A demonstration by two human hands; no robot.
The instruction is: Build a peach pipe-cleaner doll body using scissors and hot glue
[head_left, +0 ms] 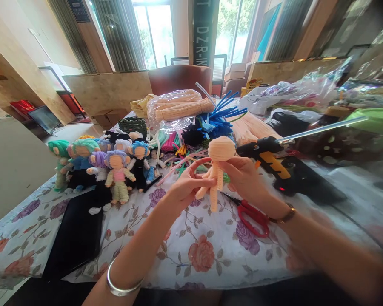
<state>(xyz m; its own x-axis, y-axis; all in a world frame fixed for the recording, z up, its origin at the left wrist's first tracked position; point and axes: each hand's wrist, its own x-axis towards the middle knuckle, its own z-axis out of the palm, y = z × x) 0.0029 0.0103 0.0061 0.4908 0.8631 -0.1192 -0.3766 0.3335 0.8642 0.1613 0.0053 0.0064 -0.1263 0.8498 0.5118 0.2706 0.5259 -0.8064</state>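
A plain peach doll [221, 148] with a round ribbed head and thin limbs is held upright above the table, near the middle of the view. My left hand [191, 180] pinches its body and an arm from the left. From the right, my right hand [244, 176] grips the doll just below the head, thumb and fingers closed on it. Red-handled scissors [253, 219] lie on the flowered cloth under my right hand. The doll's upper body is partly hidden by my fingers.
Several finished dolls [119, 174] stand at the left behind a black tablet-like object [75, 231]. Blue pipe cleaners [215, 123] and wrapped peach bundles [178, 106] lie at the back. A glue gun [268, 153] sits at the right on a black base.
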